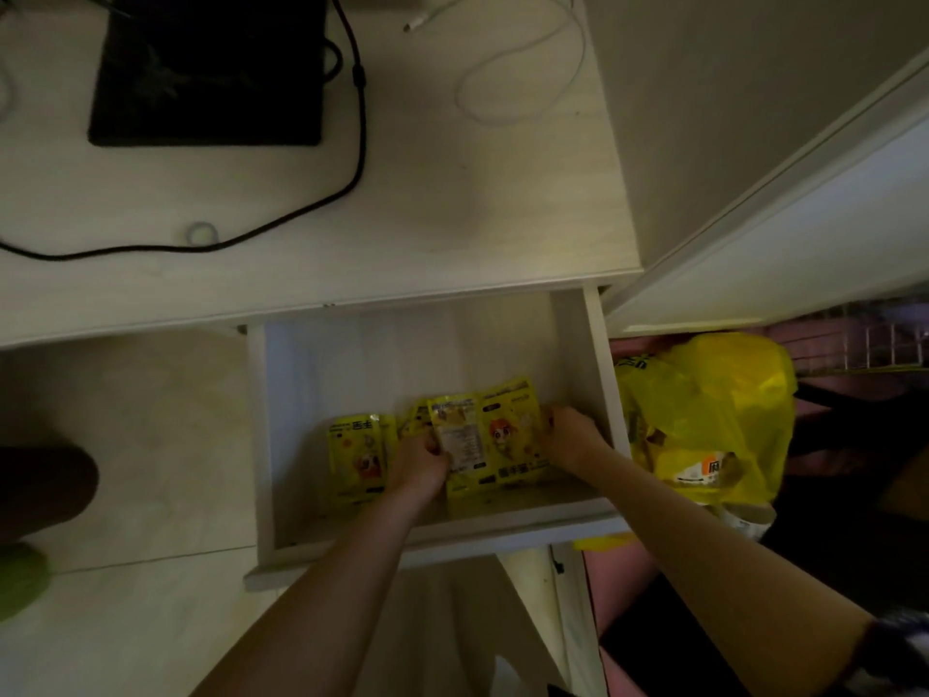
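Left hand [422, 461], right hand [570, 436] grip packets [507, 447] — bag [714, 410] perhaps touching drawer [606, 389].

A white drawer [598, 374] stands pulled out from under a pale wooden desk [427, 203]. On the drawer's bottom, toward the front, lie yellow snack packets. One packet [358, 460] lies alone at the left. Just right of it is an overlapping bunch: a packet with a white label [460, 435] lies on top of a packet with a cartoon figure [507, 435], and another packet [416, 417] is half hidden behind them. On the desk top lie a black mat [211, 67], a black cable [363, 143] curving across it, a looped white cable [495, 123] and a small ring [202, 232]. Below, the light floor [151, 445] bears a green thing [20, 581] at the left edge.
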Action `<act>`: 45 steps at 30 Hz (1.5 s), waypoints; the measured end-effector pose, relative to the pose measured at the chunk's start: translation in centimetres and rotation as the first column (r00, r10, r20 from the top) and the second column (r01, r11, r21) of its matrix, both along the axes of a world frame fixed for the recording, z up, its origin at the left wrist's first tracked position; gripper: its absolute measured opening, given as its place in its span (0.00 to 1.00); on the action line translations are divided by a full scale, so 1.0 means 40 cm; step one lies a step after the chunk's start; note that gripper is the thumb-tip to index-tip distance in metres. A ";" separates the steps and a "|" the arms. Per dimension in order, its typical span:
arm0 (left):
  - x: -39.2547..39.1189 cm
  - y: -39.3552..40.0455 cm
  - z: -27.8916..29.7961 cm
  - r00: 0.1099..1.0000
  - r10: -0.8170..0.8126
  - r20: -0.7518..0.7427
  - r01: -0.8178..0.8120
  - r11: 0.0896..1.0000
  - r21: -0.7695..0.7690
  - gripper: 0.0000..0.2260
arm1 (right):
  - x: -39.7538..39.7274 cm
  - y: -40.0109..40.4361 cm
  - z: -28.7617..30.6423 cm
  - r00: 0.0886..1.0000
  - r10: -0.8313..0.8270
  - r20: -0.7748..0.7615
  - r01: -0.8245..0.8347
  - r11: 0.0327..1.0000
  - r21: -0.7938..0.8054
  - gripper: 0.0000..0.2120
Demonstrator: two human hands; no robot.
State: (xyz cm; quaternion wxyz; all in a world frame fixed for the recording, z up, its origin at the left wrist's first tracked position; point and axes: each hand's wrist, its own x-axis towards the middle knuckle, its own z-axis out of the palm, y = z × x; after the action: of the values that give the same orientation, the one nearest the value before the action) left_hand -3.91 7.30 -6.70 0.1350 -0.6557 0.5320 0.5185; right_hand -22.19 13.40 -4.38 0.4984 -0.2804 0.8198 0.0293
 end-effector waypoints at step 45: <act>1.264 0.303 0.436 0.879 0.468 0.092 -0.336 0.745 -0.576 0.11 | 1.277 -0.113 0.403 0.434 0.867 -0.245 -0.847 0.300 -0.438 0.17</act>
State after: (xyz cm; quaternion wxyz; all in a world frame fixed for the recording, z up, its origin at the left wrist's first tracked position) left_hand 46.64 19.43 10.75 -0.1116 -0.8216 0.4822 0.2830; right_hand 28.88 8.88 11.75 0.3292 -0.7916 0.5098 0.0706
